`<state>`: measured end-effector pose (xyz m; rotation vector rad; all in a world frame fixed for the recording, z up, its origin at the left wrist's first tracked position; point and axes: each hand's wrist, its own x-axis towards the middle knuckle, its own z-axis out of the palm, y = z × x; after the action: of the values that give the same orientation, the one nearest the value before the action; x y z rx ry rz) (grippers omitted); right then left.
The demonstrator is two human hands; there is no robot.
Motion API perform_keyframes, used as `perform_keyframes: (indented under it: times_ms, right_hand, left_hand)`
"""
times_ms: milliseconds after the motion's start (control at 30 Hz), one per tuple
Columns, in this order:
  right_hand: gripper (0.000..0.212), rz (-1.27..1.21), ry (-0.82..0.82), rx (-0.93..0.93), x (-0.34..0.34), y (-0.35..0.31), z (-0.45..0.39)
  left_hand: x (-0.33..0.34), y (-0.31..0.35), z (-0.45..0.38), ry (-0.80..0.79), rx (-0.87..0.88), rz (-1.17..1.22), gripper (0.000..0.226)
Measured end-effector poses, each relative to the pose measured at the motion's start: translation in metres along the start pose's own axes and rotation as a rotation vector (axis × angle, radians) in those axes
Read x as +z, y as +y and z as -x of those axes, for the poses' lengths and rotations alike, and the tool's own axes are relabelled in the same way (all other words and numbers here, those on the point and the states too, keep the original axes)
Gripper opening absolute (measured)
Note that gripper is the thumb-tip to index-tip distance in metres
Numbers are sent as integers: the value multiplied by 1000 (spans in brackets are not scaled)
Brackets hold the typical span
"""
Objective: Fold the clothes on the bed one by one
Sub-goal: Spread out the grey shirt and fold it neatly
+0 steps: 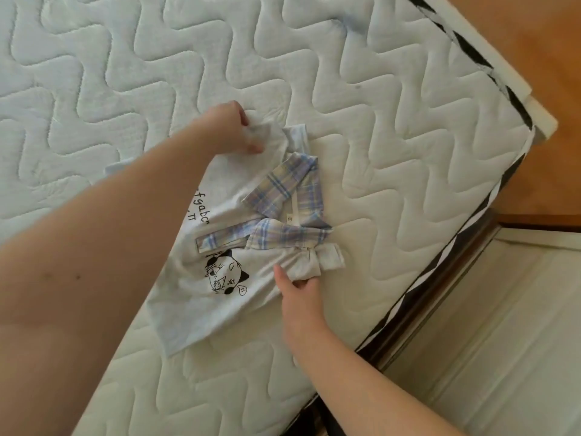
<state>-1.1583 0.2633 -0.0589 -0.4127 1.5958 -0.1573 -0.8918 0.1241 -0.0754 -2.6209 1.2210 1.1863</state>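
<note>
The left hand (234,127) pinches one shoulder of the white shirt (220,278), and the right hand (298,294) pinches its other sleeve; the shirt lies on the bed (393,136).

This is a bedroom in a home. A big white quilted mattress (314,73) fills the view, and a brown wooden floor (540,58) lies past its corner.

The left forearm covers the near-left part of the white shirt (220,297), cutting its black lettering down to "fgabc". The left hand (234,129) has its fingertips buried in the bunched sleeve, the right hand (298,297) tucks its fingers under the other sleeve. Both arms run off the frame's bottom-left and bottom edges.
</note>
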Motion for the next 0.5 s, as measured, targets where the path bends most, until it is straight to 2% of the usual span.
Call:
perform_keyframes:
  times_ms: [67, 133, 300, 400, 500]
  right_hand:
    - [33, -106, 40, 138, 11, -4, -6]
    - [34, -154, 72, 195, 17, -4, -9]
    - [29, -50, 152, 107, 15, 6, -11]
    - [22, -38, 129, -3, 5, 11, -1]
    - [27, -23, 58, -54, -17, 0, 12]
  left_hand:
    - [-2, 0, 2, -66, 100, -165, 54]
    - [1, -1, 9, -94, 140, -209, 49]
    - [11, -11, 34, -31, 228, 32, 39]
    - [11, -22, 64, 19, 178, 249, 36]
    - [7, -36, 97, 54, 102, 386, 29]
